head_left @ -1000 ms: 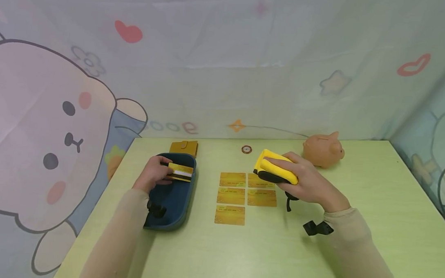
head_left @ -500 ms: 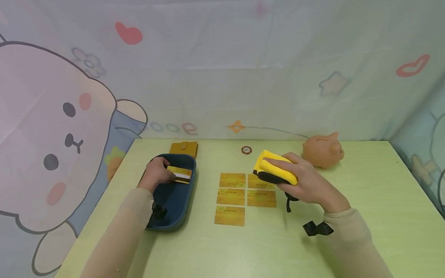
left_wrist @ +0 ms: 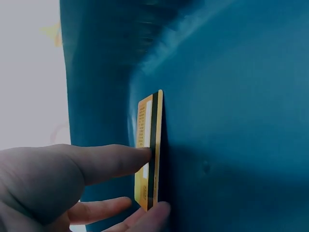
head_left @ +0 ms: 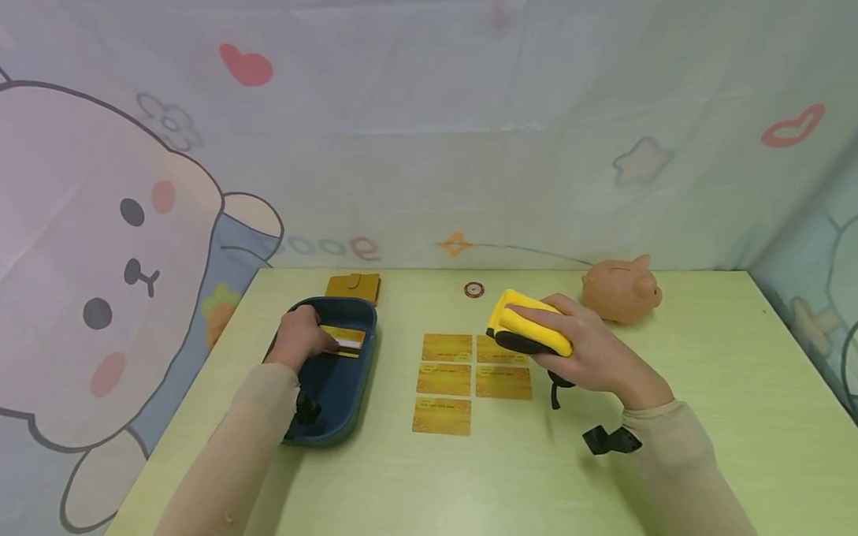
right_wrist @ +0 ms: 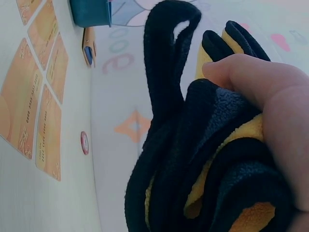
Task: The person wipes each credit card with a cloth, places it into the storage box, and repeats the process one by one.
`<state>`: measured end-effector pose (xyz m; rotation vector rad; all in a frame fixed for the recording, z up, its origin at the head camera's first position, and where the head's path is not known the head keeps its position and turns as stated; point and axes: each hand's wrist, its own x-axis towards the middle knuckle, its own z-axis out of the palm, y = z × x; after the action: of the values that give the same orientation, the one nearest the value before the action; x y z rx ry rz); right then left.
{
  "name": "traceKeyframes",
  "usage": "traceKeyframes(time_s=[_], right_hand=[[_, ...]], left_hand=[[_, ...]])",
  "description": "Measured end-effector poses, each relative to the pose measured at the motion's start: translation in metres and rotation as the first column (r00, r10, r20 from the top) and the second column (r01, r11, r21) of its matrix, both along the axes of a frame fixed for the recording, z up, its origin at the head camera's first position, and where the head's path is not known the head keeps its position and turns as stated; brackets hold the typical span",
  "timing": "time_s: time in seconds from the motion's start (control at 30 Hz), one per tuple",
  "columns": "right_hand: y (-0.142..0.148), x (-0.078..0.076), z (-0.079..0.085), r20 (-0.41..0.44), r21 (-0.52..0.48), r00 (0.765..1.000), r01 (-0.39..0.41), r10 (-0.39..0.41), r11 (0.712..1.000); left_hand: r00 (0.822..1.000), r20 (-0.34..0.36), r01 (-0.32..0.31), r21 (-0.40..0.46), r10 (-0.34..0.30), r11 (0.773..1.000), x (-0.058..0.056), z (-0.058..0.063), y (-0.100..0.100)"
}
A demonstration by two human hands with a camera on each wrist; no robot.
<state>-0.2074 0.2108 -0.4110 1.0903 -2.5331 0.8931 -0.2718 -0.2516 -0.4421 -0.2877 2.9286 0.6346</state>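
Observation:
My left hand (head_left: pixel 300 336) reaches into the dark blue tub (head_left: pixel 363 408) and pinches a gold bank card (head_left: pixel 346 338). In the left wrist view the card (left_wrist: pixel 150 125) stands on edge, its black stripe and white strip showing, with the thumb on that face and fingertips at its lower end. A folded yellow towel (head_left: pixel 533 327) with black edging is gripped in my right hand (head_left: pixel 592 349), raised above the table. The right wrist view shows the towel's black hanging loop (right_wrist: pixel 161 58) and rolled layers close up. Several gold cards (head_left: pixel 445 379) lie in two columns between the hands.
Behind the tub lies a tan wallet (head_left: pixel 353 286). A poker chip (head_left: pixel 474 289) lies at the back middle of the green table (head_left: pixel 499 491). At the back right stands an orange piggy bank (head_left: pixel 620 290). A printed curtain (head_left: pixel 433 142) hangs directly behind the table.
My left hand has moved slightly right and lowered its card deeper into the tub. The right hand with the towel has stayed in place.

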Motion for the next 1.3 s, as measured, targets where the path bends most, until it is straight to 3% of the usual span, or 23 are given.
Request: traceKeyframes(time_s=[0.27, 0.47, 0.7, 0.9, 1.1, 1.3], right_hand=[[0.001, 0.000, 0.001, -0.012, -0.007, 1.000, -0.009, 0.009, 1.000], [0.002, 0.000, 0.001, -0.014, -0.002, 1.000, -0.010, 0.010, 1.000], [0.003, 0.000, 0.001, 0.001, -0.002, 1.000, -0.006, 0.006, 1.000], [0.005, -0.001, 0.001, -0.005, -0.006, 1.000, -0.009, 0.009, 1.000], [0.007, -0.001, 0.003, -0.018, -0.019, 1.000, -0.002, 0.001, 1.000], [0.010, -0.001, 0.004, -0.013, -0.025, 1.000, 0.017, -0.017, 1.000]], left_hand=[[1.000, 0.003, 0.011, -0.042, -0.011, 0.999, 0.003, 0.004, 0.006], [1.000, 0.019, 0.019, 0.015, -0.019, 1.000, 0.008, 0.010, 0.002], [0.997, -0.071, 0.045, 0.127, -0.036, 0.991, 0.020, 0.039, 0.008], [0.983, -0.177, 0.084, 0.258, -0.038, 0.963, 0.030, 0.067, 0.029], [0.946, -0.305, 0.221, 0.361, -0.109, 0.906, 0.047, 0.080, 0.065], [0.869, -0.438, 0.410, 0.381, -0.229, 0.829, 0.067, 0.084, 0.105]])
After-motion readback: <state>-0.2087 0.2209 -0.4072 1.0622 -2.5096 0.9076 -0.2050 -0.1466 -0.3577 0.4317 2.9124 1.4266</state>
